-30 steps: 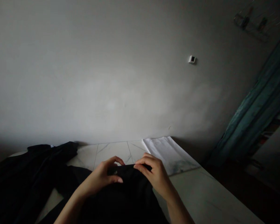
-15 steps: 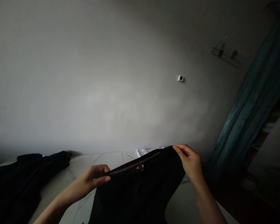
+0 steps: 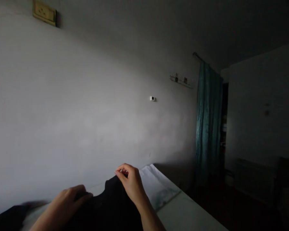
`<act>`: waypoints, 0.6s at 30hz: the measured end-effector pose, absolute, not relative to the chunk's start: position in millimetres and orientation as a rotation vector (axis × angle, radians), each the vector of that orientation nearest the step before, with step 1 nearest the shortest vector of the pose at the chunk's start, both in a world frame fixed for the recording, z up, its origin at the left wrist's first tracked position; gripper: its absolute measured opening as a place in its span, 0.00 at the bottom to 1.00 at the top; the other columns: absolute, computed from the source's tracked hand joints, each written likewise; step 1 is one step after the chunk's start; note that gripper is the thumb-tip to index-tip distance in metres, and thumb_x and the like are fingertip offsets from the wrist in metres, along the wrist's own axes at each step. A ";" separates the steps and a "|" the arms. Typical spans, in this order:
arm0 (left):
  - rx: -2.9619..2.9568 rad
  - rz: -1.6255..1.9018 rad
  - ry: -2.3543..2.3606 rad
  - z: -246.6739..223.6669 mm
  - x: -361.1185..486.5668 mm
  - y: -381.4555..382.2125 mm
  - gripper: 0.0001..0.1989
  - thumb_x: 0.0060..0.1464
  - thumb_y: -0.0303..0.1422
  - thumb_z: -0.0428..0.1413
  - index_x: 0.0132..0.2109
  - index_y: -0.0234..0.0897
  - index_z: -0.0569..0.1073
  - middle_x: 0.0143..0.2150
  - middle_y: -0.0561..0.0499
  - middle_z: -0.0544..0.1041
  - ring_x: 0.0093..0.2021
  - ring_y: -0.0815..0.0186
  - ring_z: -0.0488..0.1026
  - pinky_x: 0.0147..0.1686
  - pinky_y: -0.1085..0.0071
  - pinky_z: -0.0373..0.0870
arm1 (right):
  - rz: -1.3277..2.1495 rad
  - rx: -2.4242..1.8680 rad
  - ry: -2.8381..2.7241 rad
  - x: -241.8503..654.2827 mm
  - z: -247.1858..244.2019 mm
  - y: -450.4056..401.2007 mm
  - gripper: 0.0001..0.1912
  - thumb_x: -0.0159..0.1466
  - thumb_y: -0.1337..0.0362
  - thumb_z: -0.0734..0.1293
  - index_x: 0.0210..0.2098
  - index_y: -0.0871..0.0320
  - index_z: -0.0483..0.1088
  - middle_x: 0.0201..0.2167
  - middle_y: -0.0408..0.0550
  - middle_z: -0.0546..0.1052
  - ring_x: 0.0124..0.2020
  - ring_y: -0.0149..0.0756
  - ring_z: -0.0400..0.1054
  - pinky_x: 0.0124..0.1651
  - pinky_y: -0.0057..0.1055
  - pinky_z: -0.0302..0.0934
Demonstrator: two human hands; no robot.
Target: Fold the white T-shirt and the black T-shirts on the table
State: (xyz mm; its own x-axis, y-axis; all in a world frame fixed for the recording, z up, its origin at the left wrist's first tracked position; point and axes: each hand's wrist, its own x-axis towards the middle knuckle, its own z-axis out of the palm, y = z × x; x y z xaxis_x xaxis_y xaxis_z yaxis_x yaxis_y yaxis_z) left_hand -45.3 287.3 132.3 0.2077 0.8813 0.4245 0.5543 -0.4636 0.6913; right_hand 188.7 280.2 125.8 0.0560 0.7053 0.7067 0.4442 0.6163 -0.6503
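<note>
Sagging in a matte curve, the black garment [image 3: 113,202] hangs over the surface [image 3: 179,212], left of its straight right edge. The right hand [image 3: 132,183] pinches the fabric's rim in a fingertip grip; the left hand [image 3: 69,202] curls its grip around the same rim. A creased, grey-mottled white cloth [image 3: 156,183] lies flat at the far right corner.

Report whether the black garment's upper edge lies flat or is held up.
Held up: the right hand pinches the black garment at a raised edge, which bends down toward the left hand.
</note>
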 end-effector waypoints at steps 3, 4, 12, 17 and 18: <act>2.036 1.137 1.495 140.5 -49.7 281.4 0.16 0.44 0.50 0.57 0.22 0.43 0.76 0.20 0.53 0.75 0.24 0.61 0.73 0.25 0.71 0.65 | 0.475 -0.920 -1.556 166.3 107.7 272.8 0.07 0.60 0.61 0.69 0.30 0.57 0.77 0.27 0.44 0.78 0.31 0.34 0.71 0.37 0.27 0.63; 2.004 1.196 1.545 141.1 -48.6 278.7 0.16 0.44 0.50 0.57 0.23 0.43 0.76 0.20 0.53 0.76 0.24 0.61 0.73 0.26 0.71 0.65 | 0.558 -0.893 -1.546 160.4 102.3 271.2 0.08 0.60 0.60 0.70 0.29 0.57 0.77 0.27 0.44 0.78 0.31 0.34 0.71 0.36 0.27 0.63; 1.780 1.297 1.277 104.3 -22.9 252.6 0.19 0.50 0.51 0.55 0.33 0.41 0.79 0.31 0.50 0.81 0.35 0.57 0.76 0.37 0.67 0.72 | 1.026 -0.847 -1.470 133.5 73.1 265.8 0.21 0.55 0.45 0.71 0.29 0.59 0.76 0.25 0.44 0.76 0.29 0.34 0.69 0.33 0.28 0.61; 1.767 1.253 1.035 86.8 -29.7 239.8 0.16 0.52 0.42 0.58 0.47 0.45 0.79 0.44 0.48 0.81 0.46 0.56 0.76 0.47 0.64 0.74 | 1.165 -0.904 -1.406 134.2 67.4 266.0 0.22 0.47 0.47 0.76 0.27 0.59 0.73 0.21 0.40 0.71 0.25 0.30 0.64 0.28 0.26 0.55; 1.818 1.240 1.005 85.3 -31.6 238.6 0.16 0.51 0.40 0.59 0.47 0.44 0.79 0.43 0.48 0.80 0.46 0.56 0.76 0.46 0.64 0.74 | 1.185 -0.912 -1.402 135.1 67.5 265.4 0.22 0.46 0.48 0.77 0.28 0.59 0.73 0.22 0.40 0.72 0.26 0.30 0.65 0.29 0.26 0.56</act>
State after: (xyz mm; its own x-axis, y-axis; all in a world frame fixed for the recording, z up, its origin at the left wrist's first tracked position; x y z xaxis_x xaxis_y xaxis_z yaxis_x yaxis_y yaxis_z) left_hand -31.6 238.6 85.3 0.2384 0.8852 0.3994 0.2076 -0.4482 0.8695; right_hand 135.1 265.4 67.5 -0.1722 0.9577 0.2308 -0.0681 0.2221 -0.9726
